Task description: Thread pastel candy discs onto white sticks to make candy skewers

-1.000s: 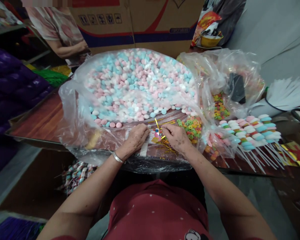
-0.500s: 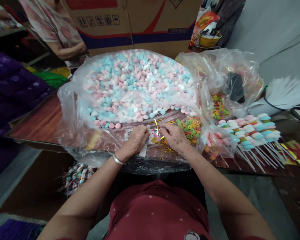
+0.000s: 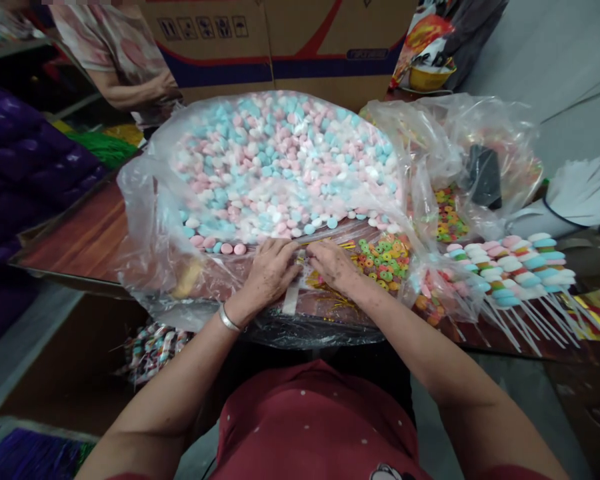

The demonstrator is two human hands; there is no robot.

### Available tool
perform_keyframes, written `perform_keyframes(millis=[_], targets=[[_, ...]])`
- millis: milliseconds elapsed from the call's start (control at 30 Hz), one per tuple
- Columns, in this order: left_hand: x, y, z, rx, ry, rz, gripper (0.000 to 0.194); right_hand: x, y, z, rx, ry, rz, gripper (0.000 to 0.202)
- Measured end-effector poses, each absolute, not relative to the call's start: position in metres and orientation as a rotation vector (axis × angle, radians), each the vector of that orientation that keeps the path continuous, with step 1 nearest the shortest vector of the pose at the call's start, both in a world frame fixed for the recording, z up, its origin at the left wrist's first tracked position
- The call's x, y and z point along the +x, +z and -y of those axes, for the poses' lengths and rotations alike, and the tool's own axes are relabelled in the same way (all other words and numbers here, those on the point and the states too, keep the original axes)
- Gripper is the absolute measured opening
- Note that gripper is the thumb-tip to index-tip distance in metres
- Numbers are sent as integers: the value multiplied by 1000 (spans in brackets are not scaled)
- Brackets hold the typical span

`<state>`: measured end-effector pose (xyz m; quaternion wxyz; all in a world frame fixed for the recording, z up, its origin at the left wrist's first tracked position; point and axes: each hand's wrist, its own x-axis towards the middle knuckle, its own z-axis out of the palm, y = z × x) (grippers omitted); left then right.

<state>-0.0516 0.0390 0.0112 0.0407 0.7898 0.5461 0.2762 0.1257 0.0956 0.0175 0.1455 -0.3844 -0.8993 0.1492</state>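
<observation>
My left hand (image 3: 274,270) is bent over the table's front edge, fingers closed on the side of a small printed plastic bag (image 3: 307,275). Opposite it, my right hand (image 3: 333,267) has its fingers curled at the bag's other side; what its fingertips pinch is hidden. Gold twist ties (image 3: 344,303) lie under and beside the right wrist. Just beyond both hands spreads a large clear bag of pink, blue and white marshmallows (image 3: 285,160). Green, yellow and orange ring candies (image 3: 384,259) are heaped to the right of my right hand.
Marshmallow skewers (image 3: 520,267) are stacked at the right, by a bundle of white sticks (image 3: 587,190). A black object (image 3: 484,177) rests on clear plastic bags. Behind stands a large carton (image 3: 290,53); a person (image 3: 125,73) is at the back left. An open box (image 3: 55,373) holds wrapped skewers below.
The gold twist tie that stuck up between my hands is no longer visible there. My right hand has shifted slightly left and up, and the view has moved a little.
</observation>
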Motion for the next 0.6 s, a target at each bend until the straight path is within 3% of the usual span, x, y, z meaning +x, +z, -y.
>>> perform_keyframes(millis=[100,333,600], targets=[[-53,15,-45,2497,660,-1658,11,130,16,-95,-1115,473,2542,17],[-51,25,-55,2534,790,-1666,15,133,31,-94,-1039,264,2417,18],[-38,66,-43,2187,832,-1324,10,166,52,-79,-933,688,2182,18]])
